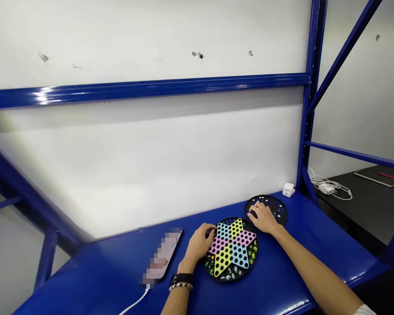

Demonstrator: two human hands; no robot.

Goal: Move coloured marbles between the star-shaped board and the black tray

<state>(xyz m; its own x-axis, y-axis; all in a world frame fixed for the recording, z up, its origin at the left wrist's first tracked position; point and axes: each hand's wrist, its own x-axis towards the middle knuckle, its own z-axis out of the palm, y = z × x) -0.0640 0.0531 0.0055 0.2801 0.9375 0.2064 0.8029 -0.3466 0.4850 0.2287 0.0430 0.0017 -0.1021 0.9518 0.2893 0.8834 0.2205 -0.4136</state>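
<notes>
Head view, lower centre: left hand [201, 242] curls at the 6-pointed board [230, 241]; farther right, right hand [263, 217] curls over a black tray [283, 215]. Whether fingers hold anything, I cannot tell.

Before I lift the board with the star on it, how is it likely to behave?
The board probably stays stiff, given its flat, round form. The small pieces around its star look loose and could roll if it tips.

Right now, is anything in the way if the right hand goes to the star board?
Nothing visible blocks it. Between the right hand and the star board I see only the rim of the black tray and some blue table.
</notes>
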